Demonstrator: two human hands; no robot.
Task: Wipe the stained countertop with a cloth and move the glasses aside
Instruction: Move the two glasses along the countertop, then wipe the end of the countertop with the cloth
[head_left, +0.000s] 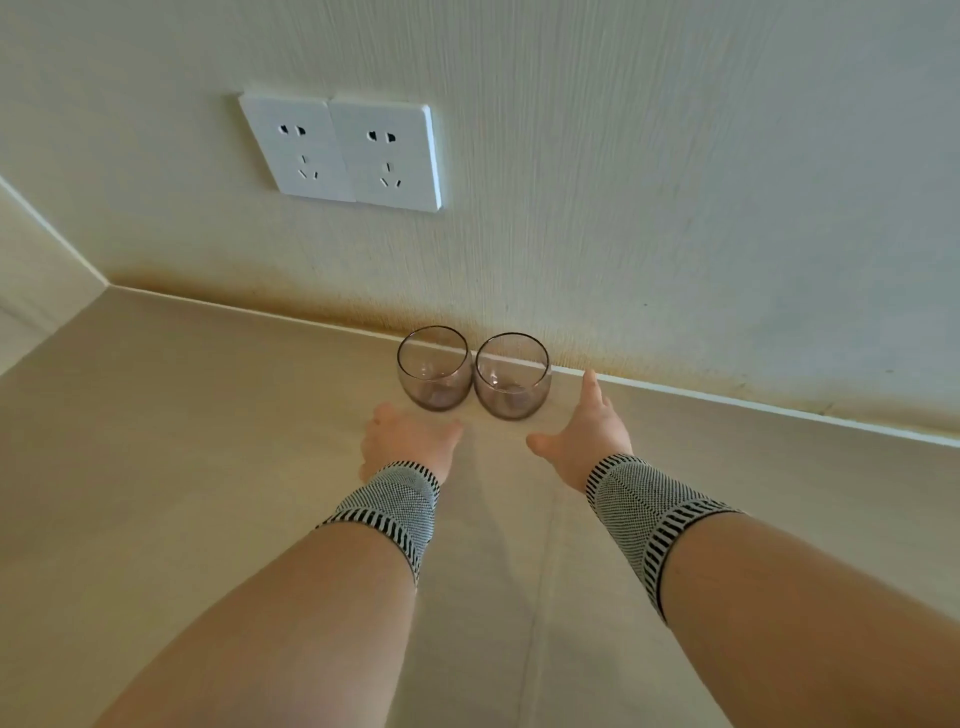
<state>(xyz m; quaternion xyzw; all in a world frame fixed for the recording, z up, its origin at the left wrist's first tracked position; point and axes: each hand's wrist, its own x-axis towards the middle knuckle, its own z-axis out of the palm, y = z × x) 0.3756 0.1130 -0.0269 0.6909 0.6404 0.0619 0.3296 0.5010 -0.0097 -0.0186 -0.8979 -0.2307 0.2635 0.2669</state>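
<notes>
Your left hand (410, 436) and right hand (584, 431) reach out relaxed, grasping nothing. Two empty glasses (435, 368) (512, 375) touch at the worktop's (208, 441) far edge, bare surface either side.

On countertop (208, 467), against wall (675, 208): 2 glasses (434, 369) side by side; sockets (340, 151) above, left.

Just ahead of my hands I see two glasses, the left glass (434, 370) and the right glass (512, 378), both clear with a smoky purple-grey tint. Under my hands the counter (208, 467) is plain beige. Both wristbands, one (395, 501) behind the left hand and one (636, 506) behind the right, are black-and-white knit with striped edges. Beyond the hands, the cream wall (675, 182) shows yellow-brown staining low down; the sockets (343, 153) are white.
</notes>
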